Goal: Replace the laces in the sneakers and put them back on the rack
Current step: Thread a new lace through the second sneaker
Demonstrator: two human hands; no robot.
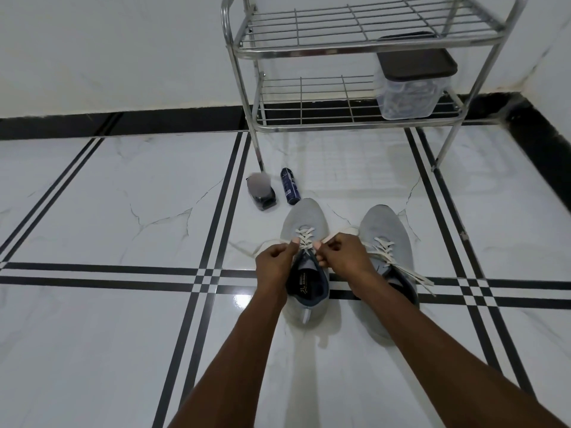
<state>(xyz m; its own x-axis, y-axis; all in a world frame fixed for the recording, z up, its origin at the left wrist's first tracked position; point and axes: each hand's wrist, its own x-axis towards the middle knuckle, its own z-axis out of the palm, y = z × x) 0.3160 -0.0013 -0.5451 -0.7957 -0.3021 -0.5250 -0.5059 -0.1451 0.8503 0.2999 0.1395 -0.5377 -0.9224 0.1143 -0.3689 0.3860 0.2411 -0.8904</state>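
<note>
We are working on the left grey knit sneaker [304, 220], which is standing on the white marble-patterned tiled floor [123, 211] just beside the right grey knit sneaker [386, 230], with the two-shelf chrome wire rack [355, 47] standing well apart behind them. Our left hand [273, 257] is pinching one end of the flat white lace [304, 239] between curled fingers [293, 242], and our right hand [346, 251] is pinching the other end, both pulling outward over the eyelets. If we are pulling unevenly, one end may be coming out shorter and the crossings may be bunching; if a pinch is slipping, the tension may be going slack. The right sneaker's lace [398, 264] is trailing loose across the floor, so it may be snagging when we are lifting the pair. A dark blue spray can [290, 186] and a small dark jar [262, 193] are lying near the toes and may be getting knocked.
</note>
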